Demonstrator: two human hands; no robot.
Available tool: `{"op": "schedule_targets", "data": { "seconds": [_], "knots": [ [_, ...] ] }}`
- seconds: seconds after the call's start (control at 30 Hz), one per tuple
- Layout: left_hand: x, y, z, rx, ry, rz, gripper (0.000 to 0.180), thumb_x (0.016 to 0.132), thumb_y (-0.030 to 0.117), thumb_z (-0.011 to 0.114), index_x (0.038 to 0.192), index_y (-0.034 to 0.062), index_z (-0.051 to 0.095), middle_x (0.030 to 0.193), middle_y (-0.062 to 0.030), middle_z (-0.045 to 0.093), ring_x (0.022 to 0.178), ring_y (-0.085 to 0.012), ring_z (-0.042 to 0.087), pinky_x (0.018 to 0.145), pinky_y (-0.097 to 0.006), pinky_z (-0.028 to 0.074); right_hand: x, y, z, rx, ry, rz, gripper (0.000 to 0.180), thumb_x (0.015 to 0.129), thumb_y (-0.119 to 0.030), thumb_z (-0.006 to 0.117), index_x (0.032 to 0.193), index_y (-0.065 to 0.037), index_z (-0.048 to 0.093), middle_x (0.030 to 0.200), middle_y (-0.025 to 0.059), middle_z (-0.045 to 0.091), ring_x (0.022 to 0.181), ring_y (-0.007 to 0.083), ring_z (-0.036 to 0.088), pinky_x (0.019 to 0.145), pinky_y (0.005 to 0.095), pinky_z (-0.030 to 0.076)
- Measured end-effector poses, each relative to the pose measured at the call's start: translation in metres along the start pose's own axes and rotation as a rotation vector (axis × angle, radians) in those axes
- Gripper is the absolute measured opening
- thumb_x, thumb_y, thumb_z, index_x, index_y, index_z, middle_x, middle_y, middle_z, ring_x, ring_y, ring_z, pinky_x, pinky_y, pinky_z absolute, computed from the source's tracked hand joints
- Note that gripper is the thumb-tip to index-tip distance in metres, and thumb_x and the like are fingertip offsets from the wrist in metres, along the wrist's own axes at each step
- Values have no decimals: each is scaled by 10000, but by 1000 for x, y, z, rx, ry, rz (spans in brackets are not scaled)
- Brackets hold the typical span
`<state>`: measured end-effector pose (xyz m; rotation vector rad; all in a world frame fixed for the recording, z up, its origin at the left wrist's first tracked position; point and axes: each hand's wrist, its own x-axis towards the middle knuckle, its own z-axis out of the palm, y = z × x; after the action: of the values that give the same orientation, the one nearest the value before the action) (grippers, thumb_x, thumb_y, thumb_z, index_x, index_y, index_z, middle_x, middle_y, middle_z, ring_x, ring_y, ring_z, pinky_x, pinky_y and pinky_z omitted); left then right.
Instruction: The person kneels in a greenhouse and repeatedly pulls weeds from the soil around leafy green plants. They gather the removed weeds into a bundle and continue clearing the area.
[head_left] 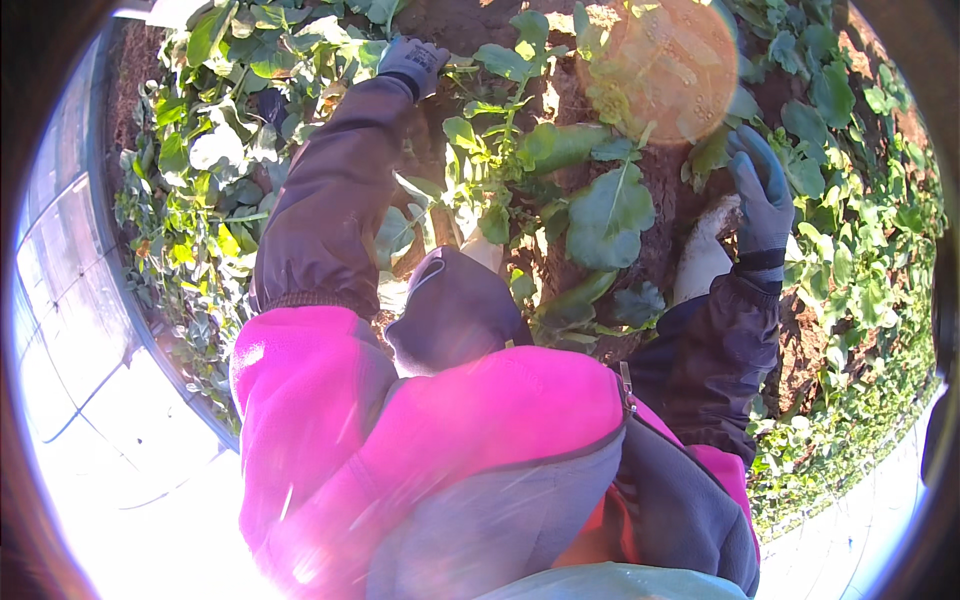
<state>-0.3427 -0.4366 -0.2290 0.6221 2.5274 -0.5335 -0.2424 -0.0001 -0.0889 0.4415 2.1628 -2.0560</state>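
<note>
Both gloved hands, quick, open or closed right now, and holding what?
Left hand: at the green leaves; whether it grips anything can't be told.
Right hand: loosely open, nothing visible in it.

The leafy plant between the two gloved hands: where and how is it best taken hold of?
Probably by its thin stem, below the upper leaves, coming from the left, where the left hand is nearer. The stem looks narrow there, while broad leaves spread on its right side.
</note>
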Motion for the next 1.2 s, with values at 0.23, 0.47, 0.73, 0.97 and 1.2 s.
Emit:
{"op": "schedule_targets", "data": {
  "seconds": [0.23, 0.47, 0.73, 0.97, 1.2],
  "knots": [
    [-92, 35, -5, -76, -202, 202, 194, 863, 257, 476, 968, 163, 610, 862, -93, 676, 814, -274, 657, 718, -394, 455, -1, 3, 12, 28, 43, 35, 337, 865, -20, 578, 1198, 11, 538, 1132, 90, 603, 1031, 143, 571, 918, 257, 434],
    [-149, 32, -22, -367, 20, 92, 188, 848, 284, 528, 981, 152, 546, 783, -120, 629, 748, -338, 612, 677, -440, 464, 3, 8, 20, 80, 43, 62, 318, 855, -23, 593, 1170, 7, 563, 1114, 87, 608, 1018, 140, 580, 910, 260, 452],
    [-379, -283, -18, -11, 482, -1449, 326, 853, 418, 526, 1074, 186, 588, 958, -101, 646, 854, -286, 613, 762, -397, 471, 8, 18, 9, 142, -8, -65, 325, 841, -34, 616, 1163, -17, 579, 1067, 71, 628, 958, 115, 590, 869, 239, 470],
    [-266, -217, 46, -255, 657, -816, 389, 781, 349, 651, 1134, 189, 609, 1130, -93, 615, 1023, -264, 582, 862, -367, 463, 8, 21, 1, 18, -7, -12, 278, 855, -110, 615, 1131, -78, 617, 981, 0, 653, 809, 48, 573, 686, 177, 445],
    [4, -3, -1, -612, -101, 44, 426, 842, 406, 554, 1227, 226, 541, 1153, -116, 598, 1076, -310, 556, 917, -387, 432, 19, 66, -1, -571, -79, 103, 286, 792, -260, 651, 1027, -96, 659, 878, 35, 678, 809, 159, 621, 751, 270, 478]
  ]
}}
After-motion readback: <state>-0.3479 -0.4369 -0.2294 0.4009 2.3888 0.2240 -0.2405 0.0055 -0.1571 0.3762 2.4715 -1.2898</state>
